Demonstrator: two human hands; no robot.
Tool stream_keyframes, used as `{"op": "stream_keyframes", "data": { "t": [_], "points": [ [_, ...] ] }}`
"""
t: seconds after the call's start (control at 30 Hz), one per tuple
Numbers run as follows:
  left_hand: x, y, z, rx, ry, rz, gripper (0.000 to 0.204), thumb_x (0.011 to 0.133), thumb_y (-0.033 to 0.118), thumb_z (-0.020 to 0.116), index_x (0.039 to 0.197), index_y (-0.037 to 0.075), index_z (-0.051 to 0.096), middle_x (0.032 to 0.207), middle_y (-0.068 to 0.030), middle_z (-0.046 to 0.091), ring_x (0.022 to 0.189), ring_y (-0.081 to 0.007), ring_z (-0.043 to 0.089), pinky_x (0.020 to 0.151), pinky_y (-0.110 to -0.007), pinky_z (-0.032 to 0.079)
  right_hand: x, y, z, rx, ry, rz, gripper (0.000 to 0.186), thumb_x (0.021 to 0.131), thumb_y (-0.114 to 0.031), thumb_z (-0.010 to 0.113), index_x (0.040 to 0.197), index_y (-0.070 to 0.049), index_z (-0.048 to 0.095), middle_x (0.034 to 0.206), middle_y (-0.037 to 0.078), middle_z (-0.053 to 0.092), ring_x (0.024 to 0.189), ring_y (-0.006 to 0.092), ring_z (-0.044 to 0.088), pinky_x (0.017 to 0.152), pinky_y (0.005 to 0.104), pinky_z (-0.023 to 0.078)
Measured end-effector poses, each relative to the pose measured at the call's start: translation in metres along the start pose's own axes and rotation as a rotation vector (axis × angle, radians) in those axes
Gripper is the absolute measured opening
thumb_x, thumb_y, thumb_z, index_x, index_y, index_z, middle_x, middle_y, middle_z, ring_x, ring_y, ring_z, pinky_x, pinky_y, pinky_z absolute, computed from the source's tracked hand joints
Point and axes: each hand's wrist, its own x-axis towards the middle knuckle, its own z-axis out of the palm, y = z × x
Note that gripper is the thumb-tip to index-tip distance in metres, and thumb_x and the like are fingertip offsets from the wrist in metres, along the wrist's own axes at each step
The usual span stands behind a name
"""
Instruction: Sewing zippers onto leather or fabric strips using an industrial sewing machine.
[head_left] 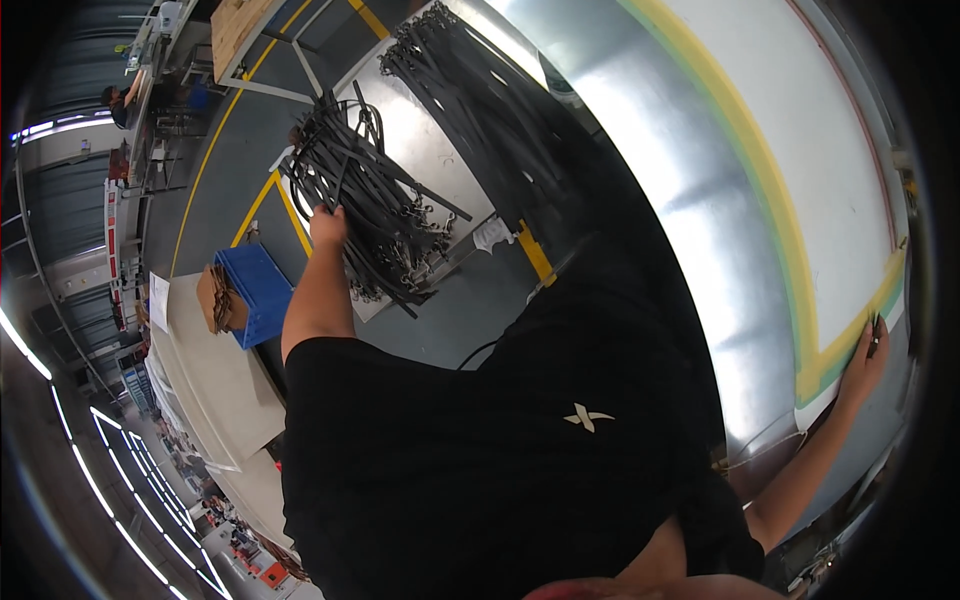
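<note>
My left hand (328,225) reaches out to a heap of long black flat strips (345,165), some with metal hooks or clips at their ends. Its fingers are closed at the heap's near left edge, around one or more strips. The heap lies on a pale metal-topped table (445,165). Far to the right, my right hand (868,355) is at the corner of a large white panel (830,190) bordered with yellow and green tape. Its fingers pinch a small dark thing (875,335), too small to name.
Another bundle of black strips (470,110) lies farther along the table. A blue crate (255,293) with brown cardboard stands at left, by a beige surface (215,370). A shiny metal sheet (660,150) runs beside the white panel. Yellow lines mark the grey floor (215,215).
</note>
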Motion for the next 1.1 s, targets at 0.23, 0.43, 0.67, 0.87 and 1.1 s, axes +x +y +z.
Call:
{"op": "stream_keyframes", "data": {
  "t": [0.23,0.43,0.67,0.87,1.1],
  "points": [
    [0.025,0.006,-0.002,0.237,-0.268,0.077,0.044,0.094,0.025,0.068,0.136,0.01,0.068,0.132,-0.0228,0.07,0.126,-0.0376,0.066,0.106,-0.045,0.052,-0.002,0.004,-0.004,-0.098,0.032,-0.036,0.045,0.109,-0.033,0.06,0.143,-0.003,0.063,0.134,0.012,0.069,0.112,0.021,0.067,0.099,0.0333,0.051],
    [0.026,0.036,-0.102,0.066,-0.508,0.141,0.048,0.087,0.016,0.064,0.132,0.002,0.07,0.095,-0.0164,0.077,0.078,-0.0254,0.074,0.066,-0.038,0.057,-0.006,0.008,-0.004,-0.057,0.047,-0.048,0.045,0.109,-0.033,0.06,0.142,-0.003,0.063,0.133,0.013,0.07,0.114,0.0219,0.067,0.1,0.0336,0.051],
    [-0.014,0.08,-0.257,0.022,-0.453,0.139,0.032,0.096,0.021,0.067,0.124,0.008,0.075,0.071,0.0016,0.055,0.058,-0.0109,0.052,0.05,-0.03,0.04,-0.002,-0.009,-0.007,-0.089,0.018,-0.08,0.045,0.108,-0.033,0.061,0.142,-0.004,0.063,0.133,0.012,0.07,0.113,0.0209,0.068,0.1,0.0328,0.051],
    [-0.022,0.071,-0.3,-0.288,-0.787,0.262,0.025,0.089,0.001,0.07,0.113,0.006,0.074,0.076,0.0018,0.061,0.07,-0.0079,0.058,0.065,-0.025,0.045,-0.004,-0.005,-0.003,-0.03,0.039,-0.106,0.044,0.109,-0.032,0.061,0.142,-0.003,0.063,0.133,0.012,0.07,0.116,0.0217,0.067,0.102,0.033,0.051],
    [-0.011,0.095,-0.244,0.431,-0.627,0.37,0.021,0.085,0.002,0.074,0.101,0.014,0.079,0.096,-0.0013,0.075,0.097,-0.0182,0.069,0.092,-0.04,0.051,-0.007,-0.013,-0.011,-0.105,0.033,-0.08,0.045,0.109,-0.033,0.06,0.143,-0.004,0.063,0.137,0.012,0.068,0.119,0.0218,0.066,0.104,0.0332,0.05]
  ]
}}
